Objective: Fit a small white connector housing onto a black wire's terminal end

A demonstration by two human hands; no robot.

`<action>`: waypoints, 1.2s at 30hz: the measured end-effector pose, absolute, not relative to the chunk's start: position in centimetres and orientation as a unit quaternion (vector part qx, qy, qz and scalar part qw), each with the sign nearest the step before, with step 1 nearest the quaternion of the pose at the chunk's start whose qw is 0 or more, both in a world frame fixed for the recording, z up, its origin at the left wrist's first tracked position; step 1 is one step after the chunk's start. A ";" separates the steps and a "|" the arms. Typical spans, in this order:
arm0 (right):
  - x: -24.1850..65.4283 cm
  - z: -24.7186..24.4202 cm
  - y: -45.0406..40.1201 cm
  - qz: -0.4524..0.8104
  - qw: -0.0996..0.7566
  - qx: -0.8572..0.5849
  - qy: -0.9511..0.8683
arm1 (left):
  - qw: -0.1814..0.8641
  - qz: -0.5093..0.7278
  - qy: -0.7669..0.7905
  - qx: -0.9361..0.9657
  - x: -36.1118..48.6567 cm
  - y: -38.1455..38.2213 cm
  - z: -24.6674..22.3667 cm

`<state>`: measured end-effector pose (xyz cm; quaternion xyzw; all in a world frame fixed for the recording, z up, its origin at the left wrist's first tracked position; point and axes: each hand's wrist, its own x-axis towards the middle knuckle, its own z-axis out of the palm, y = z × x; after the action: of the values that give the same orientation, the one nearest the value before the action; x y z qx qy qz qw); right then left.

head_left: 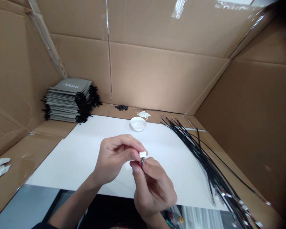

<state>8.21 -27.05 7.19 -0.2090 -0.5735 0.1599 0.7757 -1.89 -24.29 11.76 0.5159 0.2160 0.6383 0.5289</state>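
Observation:
Above the white board (85, 149), both my hands meet around a small wire connector. My left hand (116, 156) pinches the white plastic connector housing (142, 154) between thumb and forefinger. Just below it, my right hand (154, 184) grips the short coloured wires (141, 161) that run into the housing; orange and dark blue strands show. The rest of these wires is hidden behind my right fingers. Beyond the hands stands a white bowl (138, 124) with small white pieces in it.
Black cables (193, 149) with white connectors at their near ends lie along the right. A small white pile (144, 114) and a black pile (121, 107) sit at the back. Grey INTEX pouches (64, 101) are stacked back left. Cardboard walls (145, 73) enclose the table.

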 end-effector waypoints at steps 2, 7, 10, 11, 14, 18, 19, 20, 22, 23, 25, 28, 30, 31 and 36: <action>8.2 7.2 -27.2 0.163 0.777 -0.211 -0.571 | 0.530 0.638 0.217 0.515 -1.9 -24.3 11.7; 8.7 7.3 -27.5 0.358 0.748 -0.184 -0.527 | 0.561 0.630 0.230 0.486 -1.9 -24.3 11.3; 9.6 7.6 -27.3 0.515 0.689 -0.175 -0.479 | 0.577 0.619 0.236 0.477 -1.9 -24.2 11.0; 10.0 7.8 -27.2 0.545 0.672 -0.177 -0.469 | 0.581 0.618 0.231 0.477 -1.9 -24.2 11.0; 10.5 8.3 -27.1 0.578 0.648 -0.168 -0.467 | 0.585 0.616 0.214 0.482 -2.0 -24.1 10.9; 9.9 8.3 -27.4 0.479 0.689 -0.179 -0.513 | 0.574 0.620 0.221 0.487 -2.1 -24.1 10.8; 9.6 8.1 -27.6 0.428 0.709 -0.199 -0.524 | 0.570 0.623 0.226 0.486 -2.1 -24.1 10.7; 9.3 7.9 -27.7 0.370 0.731 -0.222 -0.529 | 0.564 0.627 0.228 0.486 -2.0 -24.1 10.7; 8.9 7.4 -27.8 0.248 0.764 -0.269 -0.532 | 0.548 0.643 0.224 0.486 -1.9 -24.1 10.7; 8.8 7.3 -27.7 0.194 0.774 -0.284 -0.532 | 0.540 0.653 0.219 0.484 -1.8 -24.2 10.7; 8.8 7.1 -27.5 0.121 0.778 -0.297 -0.540 | 0.534 0.666 0.205 0.479 -1.6 -24.2 10.9; 9.3 7.4 -27.0 0.073 0.764 -0.289 -0.572 | 0.540 0.665 0.191 0.479 -1.4 -24.4 11.1; 9.6 7.8 -26.7 0.058 0.755 -0.273 -0.594 | 0.540 0.662 0.193 0.483 -1.4 -24.5 11.2; 9.7 7.9 -26.6 0.055 0.752 -0.265 -0.601 | 0.542 0.660 0.195 0.482 -1.4 -24.5 11.1; 9.7 8.4 -26.5 0.086 0.755 -0.237 -0.606 | 0.592 0.642 0.166 0.459 -1.1 -24.9 10.5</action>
<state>9.68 -26.51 8.41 -0.2372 -0.6057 0.0865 0.7546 -1.11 -24.89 10.54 0.4585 0.1655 0.6418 0.5920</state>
